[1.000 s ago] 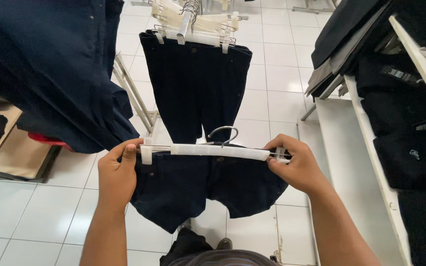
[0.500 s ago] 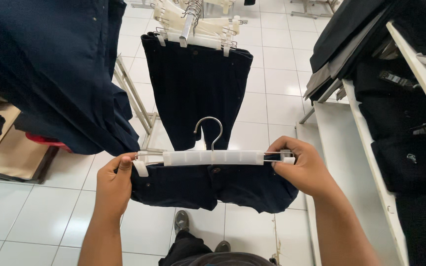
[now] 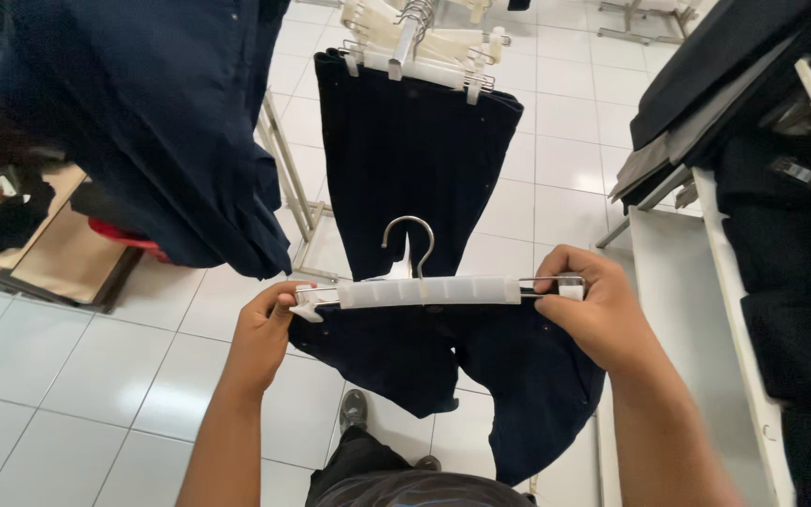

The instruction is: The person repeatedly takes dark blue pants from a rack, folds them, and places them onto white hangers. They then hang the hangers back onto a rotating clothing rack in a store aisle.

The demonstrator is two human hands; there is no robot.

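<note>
Up comes the hanger since half a second ago, its hook now standing clear and upright, and more of the dark cloth swings free below the bar. Biggest in view, at eleven o'clock, hangs a large navy garment point(image 3: 152, 122), and dead ahead at twelve a dark pair of trousers point(image 3: 405, 178) hangs from a bunch of white clip hangers point(image 3: 424, 47) on a rail. Over at three o'clock a white shelf unit point(image 3: 696, 310) carries stacked black folded clothes point(image 3: 790, 282). Centre stage, the dark navy trousers point(image 3: 481, 376) hang from the white clip hanger point(image 3: 429, 291), held level over the white tiled floor point(image 3: 77, 376). Left hand point(image 3: 265, 333) is pinched tight on the clip at the nine o'clock end of the bar; right hand point(image 3: 593, 314) is wrapped round the clip at the three o'clock end. By my reading the cloth looks already caught in both clips and sits fairly square, so the clipping seems done or nearly so; the hook point(image 3: 410, 239) rests on nothing yet, clear of the rail.
</note>
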